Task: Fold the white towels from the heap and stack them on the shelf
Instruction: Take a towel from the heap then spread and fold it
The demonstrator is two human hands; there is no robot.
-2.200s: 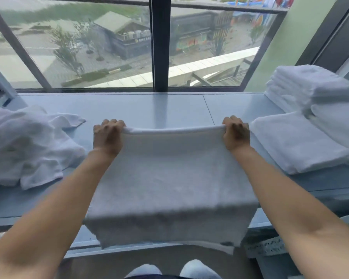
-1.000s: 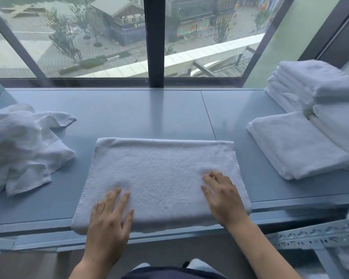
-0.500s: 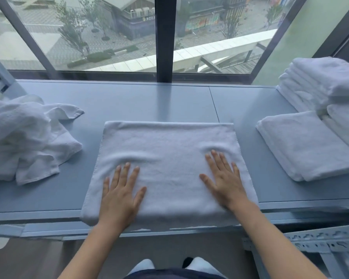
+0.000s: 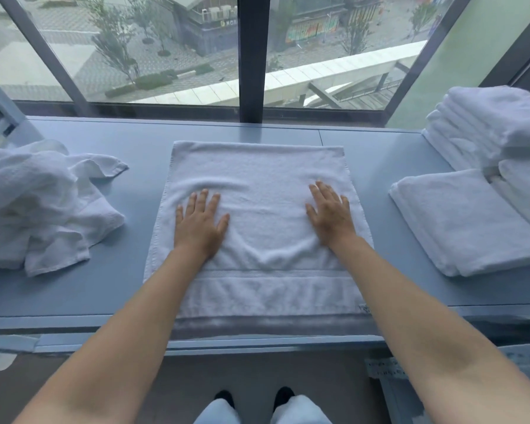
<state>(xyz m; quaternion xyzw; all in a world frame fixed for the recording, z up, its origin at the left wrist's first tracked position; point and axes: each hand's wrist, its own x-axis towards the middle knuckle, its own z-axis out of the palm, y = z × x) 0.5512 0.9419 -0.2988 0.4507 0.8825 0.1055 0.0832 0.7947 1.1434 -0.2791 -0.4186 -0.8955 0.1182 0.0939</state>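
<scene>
Towel (image 4: 257,185) at bench (image 4: 120,289) front-middle is pressed flat under left hand (image 4: 199,223) and right hand (image 4: 329,214) (fingers straight, nothing gripped), judged part-folded; stacks (image 4: 490,127) are already laid at the right end, while a heap (image 4: 40,203) is left at the left end.

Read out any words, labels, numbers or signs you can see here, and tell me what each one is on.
Sign on the building outside: white characters, too blurred to read.
Mark at the near right corner of the towel: too small to read.
No other text is legible.
</scene>
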